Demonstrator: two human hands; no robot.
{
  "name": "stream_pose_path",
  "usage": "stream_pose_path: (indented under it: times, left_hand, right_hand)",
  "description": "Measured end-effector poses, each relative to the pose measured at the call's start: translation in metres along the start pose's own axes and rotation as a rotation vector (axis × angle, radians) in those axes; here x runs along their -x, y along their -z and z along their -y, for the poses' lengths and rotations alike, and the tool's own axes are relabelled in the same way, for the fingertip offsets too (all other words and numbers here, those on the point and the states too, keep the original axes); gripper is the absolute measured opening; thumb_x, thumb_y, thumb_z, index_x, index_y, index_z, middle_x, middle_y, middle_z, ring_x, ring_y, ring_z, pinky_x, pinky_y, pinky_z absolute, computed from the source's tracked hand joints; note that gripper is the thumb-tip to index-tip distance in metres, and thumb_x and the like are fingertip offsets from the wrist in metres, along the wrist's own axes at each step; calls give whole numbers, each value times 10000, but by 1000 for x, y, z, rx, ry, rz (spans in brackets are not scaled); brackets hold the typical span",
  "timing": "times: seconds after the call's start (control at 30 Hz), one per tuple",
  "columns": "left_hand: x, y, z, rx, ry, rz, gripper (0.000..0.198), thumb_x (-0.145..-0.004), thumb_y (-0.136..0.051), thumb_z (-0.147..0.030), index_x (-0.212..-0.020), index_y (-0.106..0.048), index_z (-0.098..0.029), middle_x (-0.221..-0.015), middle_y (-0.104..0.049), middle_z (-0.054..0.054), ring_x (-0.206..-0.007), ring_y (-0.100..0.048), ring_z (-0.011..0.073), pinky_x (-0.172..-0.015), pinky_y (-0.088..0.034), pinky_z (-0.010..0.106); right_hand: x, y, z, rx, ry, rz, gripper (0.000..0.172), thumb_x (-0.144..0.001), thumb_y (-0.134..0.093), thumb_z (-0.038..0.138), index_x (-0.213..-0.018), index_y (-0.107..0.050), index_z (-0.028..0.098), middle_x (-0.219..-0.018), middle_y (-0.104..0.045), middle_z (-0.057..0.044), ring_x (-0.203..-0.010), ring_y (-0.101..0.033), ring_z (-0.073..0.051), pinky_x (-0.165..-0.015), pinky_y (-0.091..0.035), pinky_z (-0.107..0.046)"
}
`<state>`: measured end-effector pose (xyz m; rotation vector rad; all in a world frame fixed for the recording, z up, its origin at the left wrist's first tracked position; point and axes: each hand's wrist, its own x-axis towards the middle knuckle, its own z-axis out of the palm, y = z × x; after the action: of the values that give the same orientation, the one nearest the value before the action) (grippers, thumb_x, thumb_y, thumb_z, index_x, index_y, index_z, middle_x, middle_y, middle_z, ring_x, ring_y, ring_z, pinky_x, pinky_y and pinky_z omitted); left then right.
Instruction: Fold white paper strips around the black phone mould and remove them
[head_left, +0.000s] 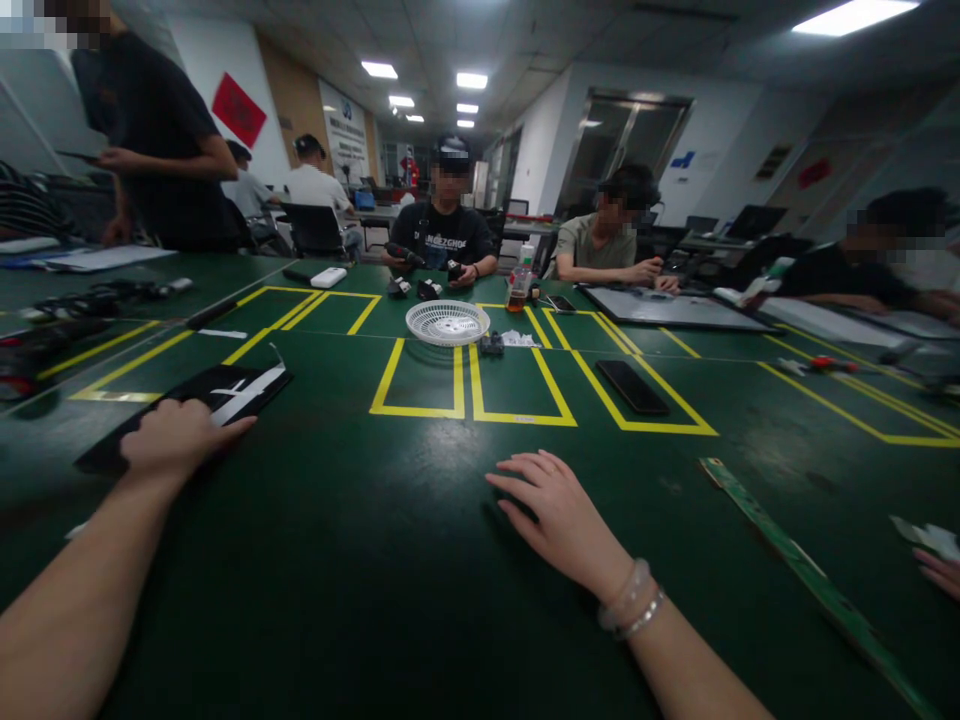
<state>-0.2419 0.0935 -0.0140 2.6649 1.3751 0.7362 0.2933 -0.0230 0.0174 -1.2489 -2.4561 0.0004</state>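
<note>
In the head view, reading the frame as a clock face, the black flat case (204, 388) lies at nine o'clock on the green table (420, 610), slanted, with a white strip (253, 392) across its far end. The left hand (169, 438) rests on top of it, thumb stretched toward three o'clock; the other fingers are bent over and largely hidden, so I cannot tell whether they pinch the case or merely press it. The right hand (551, 510), at five o'clock, holds nothing: its fingers are loosely spread, palm down, low at the tabletop, though whether the fingertips touch is unclear. To control the case well, a flat, even press by the left hand seems best, since a push on one edge could swivel something so thin. The thumb is better kept off the white strip, whose loose-looking tip (276, 352) might snag or bend. If a second grip is wanted, the right hand has bare tabletop between itself and the case, and a low path toward nine o'clock would pass on the near side of the yellow tape outlines (420, 411). The phone (632, 387) at three o'clock and the long green strip (806, 575) at four are best left undisturbed.
</note>
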Motion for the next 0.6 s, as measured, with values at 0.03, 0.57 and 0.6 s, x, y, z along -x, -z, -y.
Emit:
stream_pose_path:
  times: [0.03,0.57,0.6]
  left_hand:
    - [-1,0,-1,-44,49,-40,561,-846,-478,-452,-421,-466,-87,-895,-683,231,-1427,6,436,-887,-93,654]
    - [-28,-9,-53,-197,147,-347,458,-834,-499,-531,-981,-701,-146,-881,-631,93,-1021,-604,302,-829,-399,427]
    - [-36,-12,-70,-149,159,-258,470,-855,-493,-528,-1043,-690,-146,-944,-622,97,-949,-615,272,-789,-436,395]
  right_hand:
    - [0,0,0,-2,0,4,354,-925,-578,205,-1265,-624,292,-1249,-656,-55,-1212,-558,-239,-1086,-390,-544]
    - [0,7,15,147,70,-9,421,-949,-511,186,-1358,-553,273,-1416,-559,-79,-1340,-471,-264,-1156,-309,-546]
    - [0,6,16,165,84,-8,435,-947,-508,174,-1368,-542,278,-1439,-539,-76,-1359,-450,-266,-1160,-300,-548]
